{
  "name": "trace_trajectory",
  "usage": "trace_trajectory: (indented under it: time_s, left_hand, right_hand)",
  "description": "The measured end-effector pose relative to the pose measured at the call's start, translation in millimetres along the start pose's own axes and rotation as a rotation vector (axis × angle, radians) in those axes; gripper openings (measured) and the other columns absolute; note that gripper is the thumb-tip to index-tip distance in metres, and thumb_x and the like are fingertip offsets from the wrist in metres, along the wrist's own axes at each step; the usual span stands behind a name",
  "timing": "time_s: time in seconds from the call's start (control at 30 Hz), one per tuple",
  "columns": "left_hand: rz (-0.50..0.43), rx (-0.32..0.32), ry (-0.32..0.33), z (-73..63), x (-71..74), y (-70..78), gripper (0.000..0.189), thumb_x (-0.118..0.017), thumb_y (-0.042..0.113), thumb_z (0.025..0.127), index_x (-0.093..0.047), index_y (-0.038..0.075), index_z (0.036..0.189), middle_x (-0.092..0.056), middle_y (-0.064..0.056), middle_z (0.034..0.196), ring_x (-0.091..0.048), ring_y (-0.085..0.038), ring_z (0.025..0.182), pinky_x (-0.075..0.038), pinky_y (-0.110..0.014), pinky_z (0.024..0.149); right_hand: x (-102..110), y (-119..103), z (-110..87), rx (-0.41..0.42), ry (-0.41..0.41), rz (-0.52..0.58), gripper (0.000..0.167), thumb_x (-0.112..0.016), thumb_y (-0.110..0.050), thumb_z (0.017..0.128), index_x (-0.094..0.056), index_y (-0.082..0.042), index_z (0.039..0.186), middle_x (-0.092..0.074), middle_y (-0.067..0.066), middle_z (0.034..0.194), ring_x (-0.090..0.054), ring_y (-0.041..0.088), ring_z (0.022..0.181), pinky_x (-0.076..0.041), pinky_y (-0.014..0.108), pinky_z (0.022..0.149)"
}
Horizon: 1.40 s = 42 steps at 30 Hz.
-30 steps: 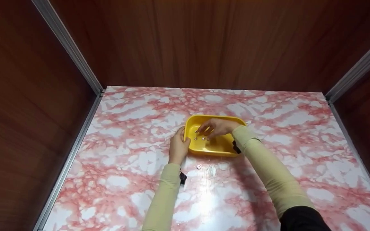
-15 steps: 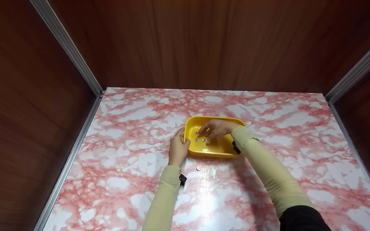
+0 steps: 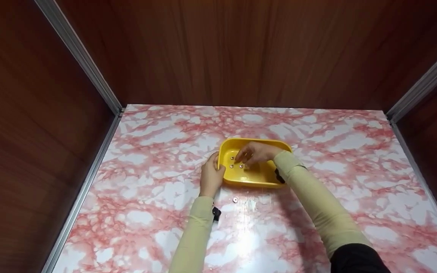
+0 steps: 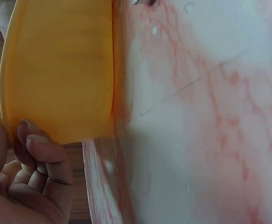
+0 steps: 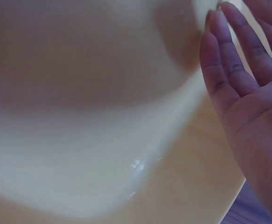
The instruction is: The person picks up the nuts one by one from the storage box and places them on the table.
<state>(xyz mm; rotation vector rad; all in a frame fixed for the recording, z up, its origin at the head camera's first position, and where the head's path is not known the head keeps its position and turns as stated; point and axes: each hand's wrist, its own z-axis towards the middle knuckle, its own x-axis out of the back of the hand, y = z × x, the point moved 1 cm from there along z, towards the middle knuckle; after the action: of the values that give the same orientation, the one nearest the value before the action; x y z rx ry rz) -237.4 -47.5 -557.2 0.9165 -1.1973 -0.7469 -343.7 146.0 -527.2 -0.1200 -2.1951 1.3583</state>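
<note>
A yellow plastic basin (image 3: 254, 183) lies on the marbled table. My left hand (image 3: 211, 176) grips its left wall, thumb inside the rim and fingers outside. The left wrist view shows those curled fingers (image 4: 47, 156) against the yellow wall. Inside the basin, my right hand (image 3: 256, 152) reaches down from the right with bent fingers, close to several small round metal pieces on the bottom, one metal piece (image 3: 241, 166) among them. In the right wrist view the fingers (image 5: 215, 60) extend together; their tips are at the frame's top, and whether they pinch anything is hidden.
Another small round piece (image 3: 235, 200) lies on the table (image 3: 157, 227) in front of the basin. Dark wooden panels (image 3: 218, 53) with metal edge rails (image 3: 85, 70) enclose the table at the back and both sides.
Both hands and the basin keep nearly the same places. The right fingers shift very slightly above the metal pieces; the head view itself drifts a little.
</note>
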Motion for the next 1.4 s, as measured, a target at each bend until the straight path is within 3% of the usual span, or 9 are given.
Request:
trace_trajectory:
  time_s: [0.1,0.33,0.6,0.83,1.4]
  left_hand:
    - [0.003,0.007,-0.001,-0.3,0.4,-0.5,0.053,-0.064,-0.001,0.082,-0.054,0.006,0.134,-0.06,-0.007,0.085,-0.039,-0.01,0.053,-0.038,-0.027,0.054]
    - [0.029,0.013,0.008,-1.0,-1.0,-3.0,0.052,-0.065,0.001,0.081,-0.056,0.007,0.133,-0.039,0.002,0.064,-0.037,-0.012,0.056,-0.033,-0.028,0.052]
    - [0.023,0.01,0.007,-0.9,-1.2,-3.8,0.054,-0.065,0.0,0.082,-0.055,0.007,0.134,-0.05,-0.002,0.071,-0.04,-0.014,0.058,-0.04,-0.029,0.06]
    - [0.023,-0.007,0.013,-0.6,-1.0,-1.5,0.052,-0.065,-0.001,0.082,-0.056,0.007,0.133,-0.056,-0.006,0.075,-0.039,-0.012,0.054,-0.039,-0.029,0.056]
    - [0.028,-0.016,0.016,0.6,-2.0,-2.8,0.05,-0.063,0.0,0.082,-0.056,0.006,0.132,-0.037,0.003,0.063,-0.033,-0.01,0.053,-0.031,-0.027,0.05]
  right_hand:
    - [-0.8,2.5,0.7,0.006,0.006,0.02,0.037,-0.066,0.009,0.083,-0.061,0.007,0.119,-0.062,0.02,0.119,-0.059,0.037,0.104,-0.05,0.036,0.086]
    - [-3.6,11.4,1.6,0.031,0.03,0.023,0.036,-0.066,0.01,0.082,-0.062,0.007,0.117,-0.064,0.02,0.116,-0.059,0.035,0.103,-0.049,0.033,0.086]
    - [-5.0,19.4,3.3,0.076,0.045,0.035,0.034,-0.067,0.009,0.082,-0.063,0.006,0.115,-0.064,0.019,0.113,-0.059,0.033,0.098,-0.049,0.029,0.083]
    - [-4.9,25.7,5.3,0.082,0.088,0.071,0.032,-0.068,0.011,0.08,-0.066,0.006,0.112,-0.066,0.02,0.109,-0.058,0.02,0.085,-0.049,0.024,0.073]
    - [-10.2,27.0,10.5,0.168,0.123,-0.021,0.025,-0.072,0.009,0.078,-0.069,0.006,0.102,-0.068,0.019,0.096,-0.054,0.015,0.073,-0.045,0.02,0.064]
